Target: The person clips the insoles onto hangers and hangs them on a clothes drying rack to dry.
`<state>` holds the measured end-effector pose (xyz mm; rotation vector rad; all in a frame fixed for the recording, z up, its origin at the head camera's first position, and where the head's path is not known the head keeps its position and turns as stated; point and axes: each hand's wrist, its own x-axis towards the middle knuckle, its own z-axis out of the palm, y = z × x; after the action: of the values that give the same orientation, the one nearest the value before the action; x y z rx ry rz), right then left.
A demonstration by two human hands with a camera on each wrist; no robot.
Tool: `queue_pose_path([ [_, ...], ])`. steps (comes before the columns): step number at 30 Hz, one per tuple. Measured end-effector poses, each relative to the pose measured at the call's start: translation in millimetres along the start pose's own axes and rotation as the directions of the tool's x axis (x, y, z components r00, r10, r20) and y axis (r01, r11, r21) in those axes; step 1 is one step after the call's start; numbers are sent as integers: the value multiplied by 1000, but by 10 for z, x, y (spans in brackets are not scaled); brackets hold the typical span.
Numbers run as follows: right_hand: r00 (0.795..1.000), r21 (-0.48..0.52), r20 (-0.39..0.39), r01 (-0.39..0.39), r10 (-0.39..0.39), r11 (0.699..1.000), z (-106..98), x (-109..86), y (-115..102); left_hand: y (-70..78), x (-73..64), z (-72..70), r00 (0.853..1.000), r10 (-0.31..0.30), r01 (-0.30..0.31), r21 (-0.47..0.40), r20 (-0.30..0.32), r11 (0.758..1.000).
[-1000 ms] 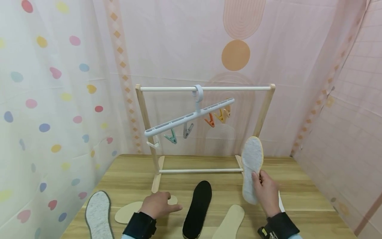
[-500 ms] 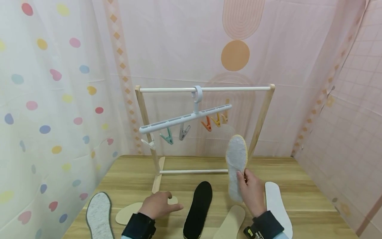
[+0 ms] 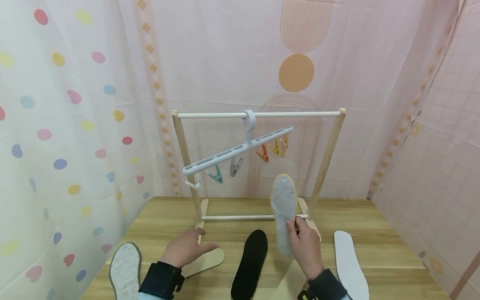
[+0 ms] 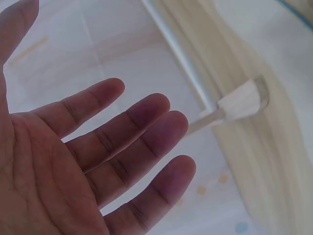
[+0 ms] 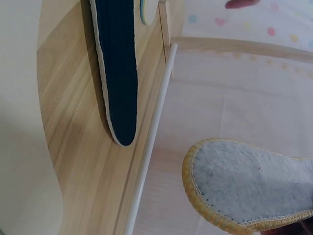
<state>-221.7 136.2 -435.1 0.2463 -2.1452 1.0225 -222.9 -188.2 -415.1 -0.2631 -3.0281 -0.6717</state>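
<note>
Grey insole in pinching right hand

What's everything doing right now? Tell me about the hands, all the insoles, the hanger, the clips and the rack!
Left hand: relaxed, holding nothing
Right hand: gripping an insole
Yellow-edged gray insole: held up
Rack: standing
Hanger: hooked on the rack
Clips: hanging, holding nothing
Black insole: lying down
White insole: lying down
Dark-edged gray insole: lying down
Cream insoles: lying down, partly hidden
</note>
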Motion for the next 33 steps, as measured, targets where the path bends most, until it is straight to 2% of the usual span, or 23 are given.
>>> queue_pose_path([
  [5, 997, 30, 64, -32, 30, 999, 28, -45, -81, -51, 5, -144, 1000, 5, -5, -25, -21, 1000],
  [9, 996, 54, 82, -31, 27, 998, 80, -80, -120, -84, 6, -234, 1000, 11, -12, -28, -25, 1000],
  [18, 996, 67, 81, 21, -27, 998, 152, -125, -230, -94, -19, -478, 999, 22, -24, -55, -44, 998],
  [27, 994, 45, 59, 93, -95, 995, 202, -164, -345, -68, -38, -708, 999, 35, -36, -32, -42, 999],
  [33, 989, 76, 96, 104, -111, 992, 219, -181, -405, -14, -64, -839, 996, 56, -58, -21, -62, 998],
])
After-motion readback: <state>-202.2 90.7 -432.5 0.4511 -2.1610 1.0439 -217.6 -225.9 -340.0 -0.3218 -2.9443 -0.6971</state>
